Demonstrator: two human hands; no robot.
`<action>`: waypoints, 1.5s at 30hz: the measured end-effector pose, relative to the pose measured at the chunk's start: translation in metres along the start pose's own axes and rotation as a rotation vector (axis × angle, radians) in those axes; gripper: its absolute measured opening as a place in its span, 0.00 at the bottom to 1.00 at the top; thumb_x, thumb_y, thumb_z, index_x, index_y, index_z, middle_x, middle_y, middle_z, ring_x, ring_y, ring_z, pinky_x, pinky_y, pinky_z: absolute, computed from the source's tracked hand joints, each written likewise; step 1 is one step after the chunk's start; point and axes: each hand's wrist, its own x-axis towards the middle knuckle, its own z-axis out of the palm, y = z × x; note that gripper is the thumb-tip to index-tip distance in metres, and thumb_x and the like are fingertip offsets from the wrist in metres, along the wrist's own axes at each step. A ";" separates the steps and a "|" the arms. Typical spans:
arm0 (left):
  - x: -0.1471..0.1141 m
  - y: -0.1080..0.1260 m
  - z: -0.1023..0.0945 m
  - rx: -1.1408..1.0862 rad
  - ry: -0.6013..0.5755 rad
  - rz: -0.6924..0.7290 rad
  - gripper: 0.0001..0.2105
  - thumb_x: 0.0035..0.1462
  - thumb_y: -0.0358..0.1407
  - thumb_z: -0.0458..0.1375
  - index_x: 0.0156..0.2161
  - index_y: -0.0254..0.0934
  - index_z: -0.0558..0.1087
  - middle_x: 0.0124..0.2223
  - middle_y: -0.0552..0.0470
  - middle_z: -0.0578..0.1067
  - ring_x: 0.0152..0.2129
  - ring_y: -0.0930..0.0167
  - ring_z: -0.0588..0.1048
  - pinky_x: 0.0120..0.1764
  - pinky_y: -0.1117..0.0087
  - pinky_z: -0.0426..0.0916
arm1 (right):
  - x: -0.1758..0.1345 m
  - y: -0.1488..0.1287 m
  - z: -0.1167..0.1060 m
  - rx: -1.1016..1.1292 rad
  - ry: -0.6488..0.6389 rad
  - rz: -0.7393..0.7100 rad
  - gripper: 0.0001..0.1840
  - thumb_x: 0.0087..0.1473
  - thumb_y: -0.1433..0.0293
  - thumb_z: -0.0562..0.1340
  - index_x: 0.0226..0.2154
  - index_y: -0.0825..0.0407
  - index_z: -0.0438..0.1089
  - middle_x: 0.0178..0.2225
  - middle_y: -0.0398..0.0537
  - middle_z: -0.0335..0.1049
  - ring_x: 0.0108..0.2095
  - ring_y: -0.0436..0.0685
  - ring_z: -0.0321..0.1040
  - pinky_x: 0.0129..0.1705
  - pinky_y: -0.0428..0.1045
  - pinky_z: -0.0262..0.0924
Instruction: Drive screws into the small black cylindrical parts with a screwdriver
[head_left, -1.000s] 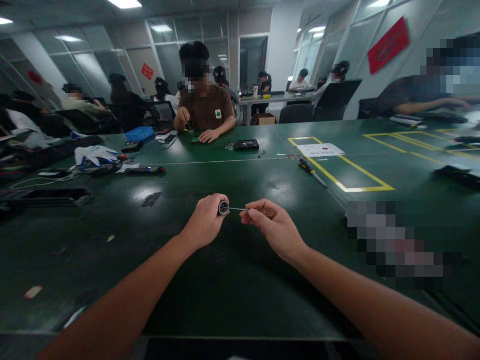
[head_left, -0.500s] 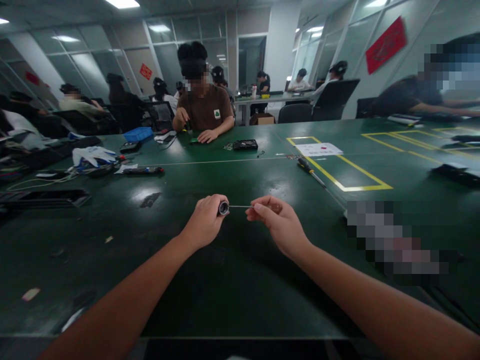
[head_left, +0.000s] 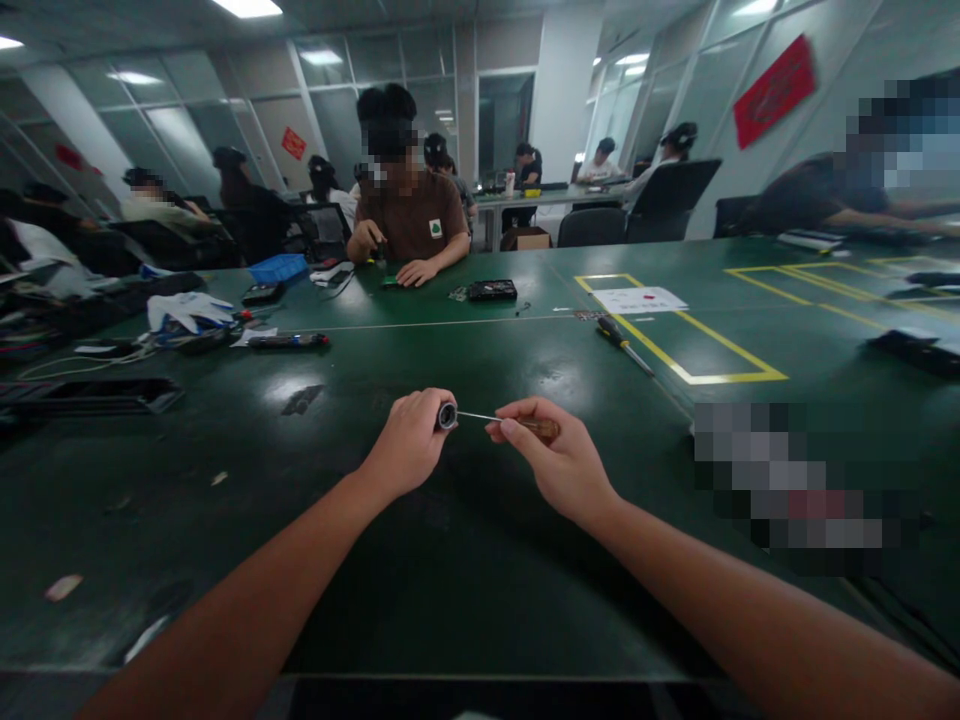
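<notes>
My left hand (head_left: 411, 442) is wrapped round a dark cylindrical part (head_left: 447, 415), whose round, ringed end faces me; the rest of it is hidden in my fingers. In my right hand (head_left: 551, 445) is a slim screwdriver (head_left: 546, 428) with a brownish, see-through handle, pinched between thumb and fingers. Its thin metal shaft points left to the side of the cylindrical part. Whether the tip touches or enters that part is too small to tell. Both hands are above the green table (head_left: 450, 600), near the middle of the view.
A yellow-and-black screwdriver (head_left: 624, 344) lies ahead on the right, near a white paper (head_left: 639, 300). A black pen-like tool (head_left: 289, 341) and white gloves (head_left: 187, 313) are at the left. Across the table a person in a brown shirt (head_left: 412, 215) works beside a black device (head_left: 492, 289).
The screwdriver's handle end has dropped slightly, so its shaft now slopes down to the right. My right fingers have shifted and more of the handle shows. My left hand stays almost still.
</notes>
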 end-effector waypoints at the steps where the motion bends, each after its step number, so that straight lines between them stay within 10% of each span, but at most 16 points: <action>1: 0.000 0.000 0.000 0.001 -0.002 0.003 0.06 0.63 0.28 0.57 0.44 0.38 0.69 0.41 0.50 0.75 0.39 0.64 0.72 0.47 0.59 0.65 | 0.000 0.000 0.000 -0.011 -0.006 -0.001 0.10 0.59 0.61 0.67 0.41 0.49 0.75 0.37 0.48 0.81 0.41 0.58 0.79 0.45 0.55 0.70; 45: 0.001 0.000 -0.003 -0.049 -0.091 -0.019 0.05 0.64 0.29 0.55 0.43 0.39 0.69 0.40 0.51 0.74 0.39 0.64 0.72 0.48 0.57 0.64 | 0.000 0.001 -0.001 -0.129 -0.087 0.045 0.12 0.61 0.58 0.66 0.42 0.47 0.75 0.39 0.48 0.79 0.41 0.60 0.77 0.45 0.57 0.71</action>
